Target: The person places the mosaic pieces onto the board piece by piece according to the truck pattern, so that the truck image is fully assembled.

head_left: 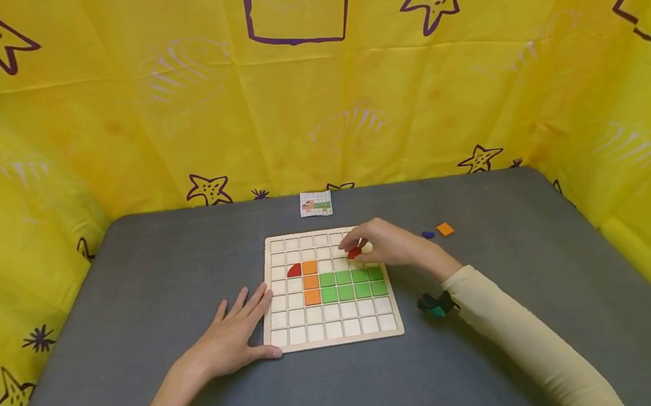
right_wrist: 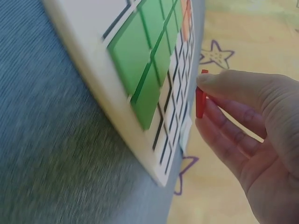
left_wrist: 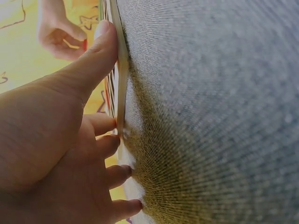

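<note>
A square wooden grid board (head_left: 337, 341) lies on the table. On it are a red quarter-round tile (head_left: 294, 271), a column of three orange squares (head_left: 310, 282) and two rows of green squares (head_left: 346, 293). My right hand (head_left: 386, 243) pinches a red tile (right_wrist: 201, 100) between thumb and fingers, above the board's upper right part; its full outline is partly hidden by the fingers. With fingers spread and straight, my left hand (head_left: 226, 343) rests at the board's left edge. In the left wrist view its thumb and fingertips touch or lie close to the rim.
A small picture card (head_left: 316, 204) lies beyond the board's far edge. To the right of the board are a small blue piece (head_left: 428, 234) and a loose orange square (head_left: 445, 229). A yellow patterned cloth (head_left: 310, 106) surrounds the grey table (head_left: 344, 399) at the back and sides.
</note>
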{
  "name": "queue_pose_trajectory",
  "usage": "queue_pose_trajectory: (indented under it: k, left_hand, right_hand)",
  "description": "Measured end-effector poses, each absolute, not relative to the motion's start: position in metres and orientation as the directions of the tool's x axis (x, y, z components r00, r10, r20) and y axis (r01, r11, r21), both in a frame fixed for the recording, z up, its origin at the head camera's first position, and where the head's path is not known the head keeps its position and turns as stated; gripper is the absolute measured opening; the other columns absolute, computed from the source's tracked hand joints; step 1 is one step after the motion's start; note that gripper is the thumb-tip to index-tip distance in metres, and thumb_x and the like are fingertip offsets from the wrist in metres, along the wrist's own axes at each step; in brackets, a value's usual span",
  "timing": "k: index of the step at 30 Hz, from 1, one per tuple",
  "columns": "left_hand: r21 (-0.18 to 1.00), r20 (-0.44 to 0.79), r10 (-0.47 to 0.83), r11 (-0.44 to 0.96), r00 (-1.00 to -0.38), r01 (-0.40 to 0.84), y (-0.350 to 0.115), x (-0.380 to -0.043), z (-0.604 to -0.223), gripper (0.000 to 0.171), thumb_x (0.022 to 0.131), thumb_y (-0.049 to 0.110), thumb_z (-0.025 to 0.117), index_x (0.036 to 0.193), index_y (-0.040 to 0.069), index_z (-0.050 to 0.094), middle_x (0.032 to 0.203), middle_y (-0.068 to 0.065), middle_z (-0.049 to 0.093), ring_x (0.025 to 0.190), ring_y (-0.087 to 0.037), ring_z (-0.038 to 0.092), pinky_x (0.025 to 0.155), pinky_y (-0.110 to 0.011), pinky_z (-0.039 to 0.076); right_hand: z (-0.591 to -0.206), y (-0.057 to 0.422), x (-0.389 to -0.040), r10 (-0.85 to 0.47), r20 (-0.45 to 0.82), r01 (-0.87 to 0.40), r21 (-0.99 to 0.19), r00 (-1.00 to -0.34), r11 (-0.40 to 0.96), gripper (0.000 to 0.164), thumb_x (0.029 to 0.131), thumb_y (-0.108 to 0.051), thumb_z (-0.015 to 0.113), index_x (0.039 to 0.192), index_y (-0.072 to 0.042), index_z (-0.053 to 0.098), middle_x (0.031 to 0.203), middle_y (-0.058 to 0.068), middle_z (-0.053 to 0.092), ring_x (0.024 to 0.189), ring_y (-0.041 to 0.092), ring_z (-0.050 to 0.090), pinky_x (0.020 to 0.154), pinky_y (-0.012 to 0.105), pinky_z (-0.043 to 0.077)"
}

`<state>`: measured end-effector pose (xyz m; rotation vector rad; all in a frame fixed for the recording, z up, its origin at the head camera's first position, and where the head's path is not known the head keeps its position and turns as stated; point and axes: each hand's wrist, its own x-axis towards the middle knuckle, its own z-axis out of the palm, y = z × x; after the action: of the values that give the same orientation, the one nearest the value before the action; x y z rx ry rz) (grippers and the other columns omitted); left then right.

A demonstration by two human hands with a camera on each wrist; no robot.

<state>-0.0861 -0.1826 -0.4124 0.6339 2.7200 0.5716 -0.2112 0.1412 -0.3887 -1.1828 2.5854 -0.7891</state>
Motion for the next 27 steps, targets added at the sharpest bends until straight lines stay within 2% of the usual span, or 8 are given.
queue_pose_trajectory:
  k: [5, 17, 21, 27]
  left_hand:
    - [0.441, -0.194, 0.465, 0.828, -0.864, 0.347, -0.182, -0.084, -0.412, 0.104, 0.08, 0.058, 0.072, 0.155, 0.004, 0.025, 0.162, -0.016, 0.018, 0.145, -0.048, 0.011, 0.109, -0.071, 0.006]
    - [0.44, -0.189, 0.458, 0.831, -0.869, 0.342, -0.183, -0.086, -0.414, 0.105, 0.08, 0.058, 0.071, 0.155, 0.003, 0.023, 0.162, -0.016, 0.018, 0.146, -0.047, 0.011, 0.11, -0.07, 0.006]
    - [0.433, -0.185, 0.461, 0.831, -0.868, 0.349, -0.183, -0.086, -0.415, 0.105, 0.08, 0.06, 0.07, 0.155, 0.003, 0.023, 0.162, -0.015, 0.018, 0.146, -0.047, 0.012, 0.11, -0.07, 0.006]
    - [0.439, -0.186, 0.462, 0.829, -0.867, 0.347, -0.182, -0.086, -0.415, 0.104, 0.08, 0.059, 0.07, 0.155, 0.003, 0.024, 0.162, -0.016, 0.019, 0.145, -0.048, 0.012, 0.109, -0.071, 0.006]
  right_hand:
    - [-0.39, 0.129, -0.209, -0.774, 0.049, -0.675, -0.528, -0.631, 0.516, 0.026, 0.086, -0.003, 0.074, 0.112, -0.002, 0.072, 0.106, 0.008, 0.072, 0.093, 0.016, 0.066, 0.084, 0.034, 0.055]
    - [-0.383, 0.104, -0.207, -0.78, 0.055, -0.682, -0.525, -0.624, 0.509, 0.029, 0.087, -0.003, 0.072, 0.116, -0.002, 0.071, 0.108, 0.008, 0.072, 0.095, 0.016, 0.066, 0.085, 0.034, 0.055]
    - [-0.384, 0.097, -0.207, -0.784, 0.056, -0.683, -0.531, -0.619, 0.501, 0.028, 0.087, -0.005, 0.073, 0.115, -0.003, 0.071, 0.107, 0.007, 0.072, 0.095, 0.015, 0.066, 0.086, 0.032, 0.054]
    - [-0.389, 0.087, -0.204, -0.815, 0.069, -0.735, -0.479, -0.576, 0.48, 0.024, 0.088, -0.006, 0.073, 0.111, -0.005, 0.073, 0.103, 0.004, 0.073, 0.092, 0.013, 0.067, 0.084, 0.026, 0.053]
